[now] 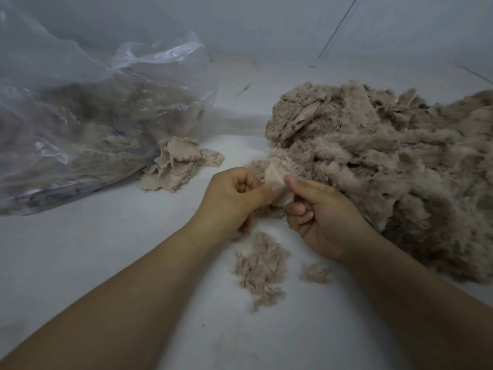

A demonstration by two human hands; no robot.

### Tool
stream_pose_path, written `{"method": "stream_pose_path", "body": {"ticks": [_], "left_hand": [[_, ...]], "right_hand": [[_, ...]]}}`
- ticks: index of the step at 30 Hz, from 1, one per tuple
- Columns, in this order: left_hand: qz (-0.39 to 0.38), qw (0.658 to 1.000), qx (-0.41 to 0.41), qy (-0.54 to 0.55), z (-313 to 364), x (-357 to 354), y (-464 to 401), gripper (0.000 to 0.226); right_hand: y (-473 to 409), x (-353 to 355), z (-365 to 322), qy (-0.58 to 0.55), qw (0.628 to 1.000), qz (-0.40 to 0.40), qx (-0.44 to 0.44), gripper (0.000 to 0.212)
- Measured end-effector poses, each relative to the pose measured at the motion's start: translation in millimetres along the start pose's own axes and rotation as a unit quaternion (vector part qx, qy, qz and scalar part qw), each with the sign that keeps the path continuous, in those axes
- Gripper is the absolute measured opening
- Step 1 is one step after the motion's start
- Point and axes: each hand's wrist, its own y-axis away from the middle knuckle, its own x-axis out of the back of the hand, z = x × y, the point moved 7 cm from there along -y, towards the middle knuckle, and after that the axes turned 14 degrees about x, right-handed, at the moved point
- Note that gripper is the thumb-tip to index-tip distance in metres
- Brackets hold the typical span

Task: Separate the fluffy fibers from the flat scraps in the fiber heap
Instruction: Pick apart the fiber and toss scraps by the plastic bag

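Left hand (234, 194) and right hand (324, 214) both pinch one flat beige fabric scrap (276, 180). Small flat-scrap pile (178, 164) far left, small fluff pile (260, 265) near; large beige fiber heap (386, 161) right remains mostly unsorted.

My left grip (234, 198) and right grip (317, 214) pinch one scrap (274, 177) between them, by the heap (386, 161). Fluff (260, 265) lies below; scraps (178, 164) beside the bag (93, 116).

Head-worn view, looking forward and down

One wide-angle camera sits close above the pale grey counter (80, 263), facing ahead toward the grey back wall (240, 22); both forearms reach in from the bottom edge, and lines bow near the corners.
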Motion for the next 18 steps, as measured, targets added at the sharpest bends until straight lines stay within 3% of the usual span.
{"method": "stream_pose_path", "body": {"ticks": [3, 7, 10, 12, 15, 18], "left_hand": [[-0.009, 0.998, -0.01, -0.055, -0.2, -7.0, -0.8, 0.034], [-0.145, 0.979, 0.035, -0.138, -5.7, -10.2, 0.0, 0.044], [-0.217, 0.958, 0.045, -0.184, -3.7, -4.8, 5.7, 0.033], [-0.188, 0.971, 0.036, -0.144, -2.6, 1.0, 2.8, 0.028], [-0.116, 0.992, 0.042, 0.026, -5.8, 2.3, -6.4, 0.036], [-0.072, 0.996, 0.043, 0.019, -8.4, -0.9, -8.7, 0.034]], "right_hand": [[-1.6, 3.6, 1.4, -0.014, 1.0, 0.011, -0.003, 0.016], [-1.8, 7.3, 3.2, -0.02, 1.0, 0.02, -0.005, 0.023], [-2.1, 5.2, 2.9, -0.037, 0.999, 0.011, -0.002, 0.04], [-2.2, 4.4, 2.6, -0.029, 1.0, 0.002, -0.007, 0.036], [0.7, 2.5, 2.8, 0.019, 1.0, -0.019, -0.012, 0.023], [2.8, 0.0, 3.5, 0.082, 0.996, -0.035, -0.004, 0.029]]}}
